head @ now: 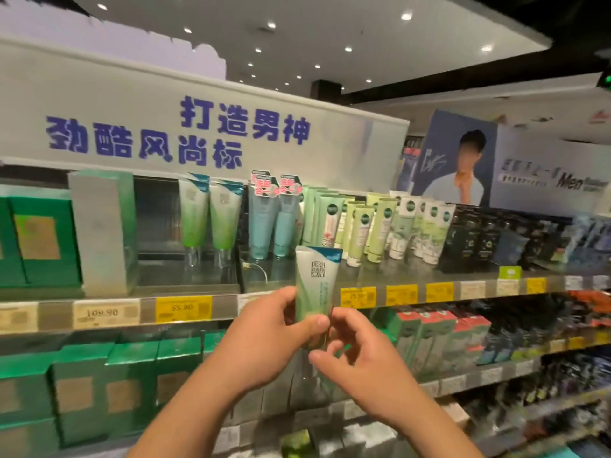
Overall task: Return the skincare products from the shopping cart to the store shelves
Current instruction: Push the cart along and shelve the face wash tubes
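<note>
Two bare hands meet in front of the top shelf edge (297,294), both on one green-and-white skincare tube (315,279). The left hand (274,328) grips the tube's lower half, fingers curled behind it and the thumb pressed across its front. The right hand (355,352) comes in from the right with fingers bent around the tube's bottom end, near the cap; whether it truly clamps the cap or only touches it cannot be told, as that part is blurred and partly hidden. The tube stands upright, crimped teal end up, held just in front of and slightly below the top shelf, not resting on it.

On that shelf, matching green-and-white tubes (210,216) stand cap down in a clear holder, left of the held tube. Between them and the held tube stand two pale blue tubes (274,223) with pink tags. Further right runs a row of light green and white tubes (380,226), then dark packets (489,239). At far left are green boxes (36,236) and a tall silver-green box (102,229).

Yellow and white price tags (183,307) line the shelf edge. A white header board with blue Chinese lettering (185,137) spans above. Lower shelves hold more green boxes (109,388) and red-topped cartons (443,338).
</note>
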Motion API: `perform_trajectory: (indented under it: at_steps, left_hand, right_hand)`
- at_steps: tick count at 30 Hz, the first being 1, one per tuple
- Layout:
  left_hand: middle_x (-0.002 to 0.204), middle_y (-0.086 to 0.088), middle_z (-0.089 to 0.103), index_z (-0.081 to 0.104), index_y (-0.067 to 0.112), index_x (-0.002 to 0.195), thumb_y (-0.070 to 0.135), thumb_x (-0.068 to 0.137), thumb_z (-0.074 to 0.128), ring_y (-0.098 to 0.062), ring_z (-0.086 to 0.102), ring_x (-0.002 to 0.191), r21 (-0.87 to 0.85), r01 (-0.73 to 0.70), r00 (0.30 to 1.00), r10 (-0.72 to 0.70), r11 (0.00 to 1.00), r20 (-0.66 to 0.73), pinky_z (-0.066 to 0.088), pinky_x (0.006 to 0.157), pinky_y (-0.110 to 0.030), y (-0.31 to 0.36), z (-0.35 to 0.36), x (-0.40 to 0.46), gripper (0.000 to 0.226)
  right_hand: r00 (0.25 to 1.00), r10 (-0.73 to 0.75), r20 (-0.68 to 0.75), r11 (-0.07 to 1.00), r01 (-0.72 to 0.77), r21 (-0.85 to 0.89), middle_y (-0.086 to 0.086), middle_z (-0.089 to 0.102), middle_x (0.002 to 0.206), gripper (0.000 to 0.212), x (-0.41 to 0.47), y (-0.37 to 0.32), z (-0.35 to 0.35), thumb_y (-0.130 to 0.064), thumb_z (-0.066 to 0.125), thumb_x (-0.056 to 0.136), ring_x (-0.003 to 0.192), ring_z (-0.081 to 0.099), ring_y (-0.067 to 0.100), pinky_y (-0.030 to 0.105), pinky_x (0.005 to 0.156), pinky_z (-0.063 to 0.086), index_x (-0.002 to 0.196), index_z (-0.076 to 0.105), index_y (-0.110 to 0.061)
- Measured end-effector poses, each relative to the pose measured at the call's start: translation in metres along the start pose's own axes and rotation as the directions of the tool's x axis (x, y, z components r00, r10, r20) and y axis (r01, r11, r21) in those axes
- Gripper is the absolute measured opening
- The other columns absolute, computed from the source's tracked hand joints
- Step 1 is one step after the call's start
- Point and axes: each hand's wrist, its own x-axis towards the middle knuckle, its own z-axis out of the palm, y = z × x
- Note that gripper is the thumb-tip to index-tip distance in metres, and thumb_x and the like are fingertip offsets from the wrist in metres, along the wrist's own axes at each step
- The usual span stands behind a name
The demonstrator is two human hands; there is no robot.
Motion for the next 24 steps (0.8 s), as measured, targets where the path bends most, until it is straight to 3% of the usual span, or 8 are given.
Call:
perform_trajectory:
  at_steps: [3, 6, 10, 12, 15, 17, 19, 24]
  left_hand:
    - [0.092, 0.026, 0.075, 0.072, 0.039, 0.108, 0.036, 0.089, 0.076, 0.008, 0.068, 0.085, 0.016, -0.005, 0.998, 0.006, 1.0, -0.058, 0.056, 0.083, -0.024, -0.009, -0.026, 0.01, 0.02]
    - [0.086, 0.027, 0.073, 0.072, 0.042, 0.104, 0.036, 0.088, 0.077, 0.009, 0.067, 0.08, 0.028, 0.002, 0.992, 0.002, 1.0, -0.124, 0.052, 0.074, -0.018, -0.018, -0.052, 0.019, 0.017]
    - [0.081, 0.029, 0.072, 0.071, 0.046, 0.104, 0.04, 0.087, 0.077, 0.012, 0.064, 0.076, 0.052, 0.011, 0.972, 0.001, 0.999, -0.236, 0.042, 0.061, -0.008, -0.031, -0.082, 0.026, 0.018]
    - [0.091, 0.022, 0.074, 0.069, 0.044, 0.119, 0.044, 0.088, 0.074, 0.008, 0.065, 0.083, 0.064, 0.027, 0.95, -0.006, 0.998, -0.313, 0.047, 0.069, -0.014, -0.039, -0.095, 0.027, 0.032]
    - [0.127, 0.015, 0.067, 0.054, 0.037, 0.145, 0.046, 0.092, 0.067, 0.002, 0.059, 0.102, 0.066, 0.06, 0.908, -0.027, 0.996, -0.419, 0.042, 0.085, -0.017, -0.049, -0.11, 0.028, 0.056]
    - [0.144, 0.011, 0.056, 0.045, 0.035, 0.152, 0.046, 0.093, 0.064, 0.002, 0.052, 0.119, 0.022, 0.033, 0.89, -0.02, 0.999, -0.456, 0.04, 0.101, -0.02, -0.057, -0.115, 0.026, 0.063]
    - [0.153, 0.011, 0.047, 0.039, 0.037, 0.155, 0.054, 0.092, 0.059, -0.004, 0.047, 0.135, -0.025, 0.02, 0.895, -0.029, 0.999, -0.446, 0.04, 0.116, -0.034, -0.064, -0.118, 0.023, 0.069]
    - [0.158, 0.015, 0.035, 0.028, 0.039, 0.159, 0.073, 0.075, 0.044, -0.007, 0.044, 0.14, -0.098, 0.034, 0.905, -0.072, 0.995, -0.419, 0.041, 0.117, -0.042, -0.07, -0.126, 0.022, 0.093]
  right_hand:
    - [0.999, -0.045, -0.024, 0.996, 0.043, -0.074, -0.015, 0.062, 0.074, 0.036, 0.03, -0.015, 0.025, -0.03, 0.084, 0.07, 0.063, 0.05, 0.005, 0.023, 0.062, 0.045, 0.097, 0.062, -0.041]
    - [0.996, -0.059, -0.06, 0.994, 0.053, -0.095, -0.011, 0.053, 0.069, 0.038, 0.061, -0.025, 0.049, -0.044, 0.076, 0.06, 0.062, 0.047, 0.007, 0.029, 0.06, 0.043, 0.09, 0.056, -0.036]
    - [0.994, -0.084, -0.065, 0.981, 0.071, -0.179, -0.007, 0.053, 0.062, 0.031, 0.096, -0.039, 0.078, -0.024, 0.081, 0.071, 0.056, 0.044, 0.006, 0.027, 0.056, 0.041, 0.083, 0.053, -0.021]
    - [0.993, -0.097, -0.067, 0.976, 0.082, -0.201, -0.001, 0.057, 0.063, 0.024, 0.112, -0.049, 0.092, -0.018, 0.078, 0.075, 0.054, 0.045, 0.005, 0.025, 0.054, 0.041, 0.086, 0.057, -0.018]
    - [0.991, -0.098, -0.086, 0.974, 0.078, -0.213, -0.002, 0.058, 0.061, 0.02, 0.138, -0.063, 0.115, -0.018, 0.076, 0.08, 0.051, 0.045, 0.005, 0.021, 0.051, 0.04, 0.088, 0.059, -0.016]
    - [0.99, -0.098, -0.097, 0.971, 0.073, -0.229, -0.004, 0.059, 0.064, 0.024, 0.156, -0.069, 0.127, -0.022, 0.081, 0.081, 0.055, 0.05, 0.008, 0.024, 0.053, 0.042, 0.091, 0.06, -0.019]
    - [0.991, -0.095, -0.09, 0.961, 0.067, -0.27, -0.008, 0.059, 0.068, 0.032, 0.169, -0.073, 0.137, -0.029, 0.085, 0.081, 0.061, 0.054, 0.009, 0.023, 0.053, 0.043, 0.088, 0.055, -0.023]
    - [0.995, -0.09, -0.041, 0.915, 0.067, -0.398, -0.005, 0.062, 0.078, 0.04, 0.18, -0.072, 0.159, -0.04, 0.084, 0.083, 0.068, 0.057, 0.014, 0.017, 0.05, 0.039, 0.086, 0.047, -0.023]
